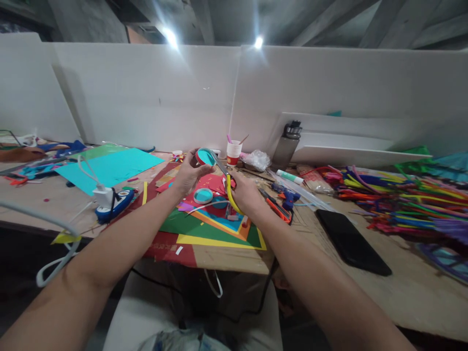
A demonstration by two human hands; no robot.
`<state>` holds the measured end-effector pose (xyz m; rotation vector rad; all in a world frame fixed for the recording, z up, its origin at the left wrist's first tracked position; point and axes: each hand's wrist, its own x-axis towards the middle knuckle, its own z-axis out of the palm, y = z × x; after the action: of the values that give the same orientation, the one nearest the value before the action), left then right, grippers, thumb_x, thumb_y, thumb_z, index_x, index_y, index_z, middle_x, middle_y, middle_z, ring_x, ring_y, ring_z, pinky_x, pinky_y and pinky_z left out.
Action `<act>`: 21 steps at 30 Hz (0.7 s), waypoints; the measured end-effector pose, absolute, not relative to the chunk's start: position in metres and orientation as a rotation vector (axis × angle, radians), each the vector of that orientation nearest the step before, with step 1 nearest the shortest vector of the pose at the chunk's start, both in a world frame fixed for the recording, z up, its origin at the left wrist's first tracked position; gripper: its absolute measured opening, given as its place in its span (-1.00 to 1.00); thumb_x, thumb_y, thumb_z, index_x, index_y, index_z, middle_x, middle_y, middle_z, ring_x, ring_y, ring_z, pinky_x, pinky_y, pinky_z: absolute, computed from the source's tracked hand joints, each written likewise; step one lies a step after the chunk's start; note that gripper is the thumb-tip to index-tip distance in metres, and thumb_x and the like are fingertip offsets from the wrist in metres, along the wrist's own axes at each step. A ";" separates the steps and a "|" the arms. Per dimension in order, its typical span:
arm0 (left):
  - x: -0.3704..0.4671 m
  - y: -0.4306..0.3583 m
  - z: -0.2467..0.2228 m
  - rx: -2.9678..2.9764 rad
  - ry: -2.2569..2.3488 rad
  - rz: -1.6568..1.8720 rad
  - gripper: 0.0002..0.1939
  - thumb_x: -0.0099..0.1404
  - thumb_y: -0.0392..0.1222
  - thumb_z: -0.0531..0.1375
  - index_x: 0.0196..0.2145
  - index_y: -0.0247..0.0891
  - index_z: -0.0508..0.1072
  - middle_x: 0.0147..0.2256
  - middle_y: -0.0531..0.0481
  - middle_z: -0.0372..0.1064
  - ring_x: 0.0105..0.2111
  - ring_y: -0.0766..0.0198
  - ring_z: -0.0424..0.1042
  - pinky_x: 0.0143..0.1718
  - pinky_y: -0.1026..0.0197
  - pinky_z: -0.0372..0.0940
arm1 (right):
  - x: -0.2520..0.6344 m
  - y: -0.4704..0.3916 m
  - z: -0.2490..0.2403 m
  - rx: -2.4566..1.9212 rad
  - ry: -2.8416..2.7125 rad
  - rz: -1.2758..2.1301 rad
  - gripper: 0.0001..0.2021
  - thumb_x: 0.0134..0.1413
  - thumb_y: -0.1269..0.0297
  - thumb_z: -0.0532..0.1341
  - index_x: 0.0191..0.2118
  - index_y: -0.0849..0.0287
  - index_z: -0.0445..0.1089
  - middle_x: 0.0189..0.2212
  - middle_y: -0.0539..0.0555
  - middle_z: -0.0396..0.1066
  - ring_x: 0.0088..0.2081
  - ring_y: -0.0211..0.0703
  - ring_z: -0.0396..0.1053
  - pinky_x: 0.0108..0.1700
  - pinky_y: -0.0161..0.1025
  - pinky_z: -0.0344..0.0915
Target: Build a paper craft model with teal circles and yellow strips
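Note:
My left hand [189, 175] pinches a small round piece [205, 157] with a turquoise face and a red rim, held up above the table. My right hand [244, 191] grips yellow-handled scissors [229, 187], their blades reaching up-left to the round piece's edge. I cannot tell whether the blades touch it. Below the hands lies a similar round piece [203, 196] with a pale rim and turquoise centre. Beneath that is a stack of coloured paper, with a green sheet [190, 225] and a yellow sheet [219, 243] showing.
A large turquoise sheet [109, 168] and a blue power strip [116, 204] are on the left. Behind stand paper cups [234, 152] and a bottle [287, 148]. To the right lie orange-handled pliers [278, 209], a glue gun [290, 197], a black phone [353, 241] and many pipe cleaners [402, 200].

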<state>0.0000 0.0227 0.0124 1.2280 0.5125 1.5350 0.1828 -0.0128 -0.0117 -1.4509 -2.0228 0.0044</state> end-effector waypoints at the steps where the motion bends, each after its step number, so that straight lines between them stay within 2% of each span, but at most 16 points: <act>1: 0.000 0.023 0.012 1.226 0.505 1.528 -0.37 -0.17 -0.28 0.49 -0.14 -0.17 0.33 -0.29 0.07 0.41 -0.38 0.36 0.43 -0.20 0.17 0.42 | 0.183 -0.012 -0.013 -1.445 -2.023 -0.008 -0.58 0.14 0.31 0.10 0.13 0.17 0.32 -0.07 0.19 0.49 -0.08 0.03 0.42 -0.12 -0.19 0.26; 4: -0.001 0.022 0.011 1.233 0.487 1.514 -0.39 -0.14 -0.31 0.47 -0.14 -0.18 0.33 -0.28 0.07 0.40 -0.40 0.36 0.42 -0.21 0.16 0.43 | 0.184 -0.011 -0.014 -1.417 -2.027 -0.055 -0.60 0.12 0.33 0.11 0.10 0.18 0.33 -0.06 0.19 0.48 -0.07 0.03 0.41 -0.12 -0.20 0.26; 8: -0.002 0.023 0.012 1.249 0.487 1.511 -0.41 -0.11 -0.30 0.46 -0.13 -0.18 0.33 -0.28 0.06 0.39 -0.38 0.36 0.42 -0.20 0.15 0.44 | 0.185 -0.012 -0.013 -1.441 -2.027 -0.117 -0.64 0.15 0.32 0.09 0.07 0.15 0.34 -0.13 0.19 0.51 -0.14 0.02 0.44 -0.19 -0.22 0.24; 16: -0.011 0.031 0.015 1.284 0.460 1.473 -0.49 -0.11 -0.18 0.48 -0.23 -0.22 0.34 -0.29 0.07 0.37 -0.34 0.37 0.41 -0.28 0.24 0.44 | 0.187 -0.011 -0.010 -1.522 -2.049 -0.221 -0.65 0.14 0.34 0.06 0.04 0.13 0.36 -0.24 0.19 0.53 -0.25 0.02 0.45 -0.31 -0.23 0.17; 21: -0.015 0.032 0.013 1.314 0.465 1.406 -0.54 -0.07 -0.14 0.46 -0.26 -0.26 0.36 -0.32 0.05 0.36 -0.36 0.38 0.40 -0.36 0.33 0.43 | 0.189 -0.010 -0.011 -1.557 -2.034 -0.243 -0.64 0.14 0.30 0.09 0.07 0.11 0.34 -0.20 0.19 0.51 -0.22 0.04 0.45 -0.29 -0.21 0.19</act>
<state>-0.0147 0.0324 0.0125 1.3138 0.4651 1.4064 0.1885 -0.0098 -0.0111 -1.5574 -2.0338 -0.2433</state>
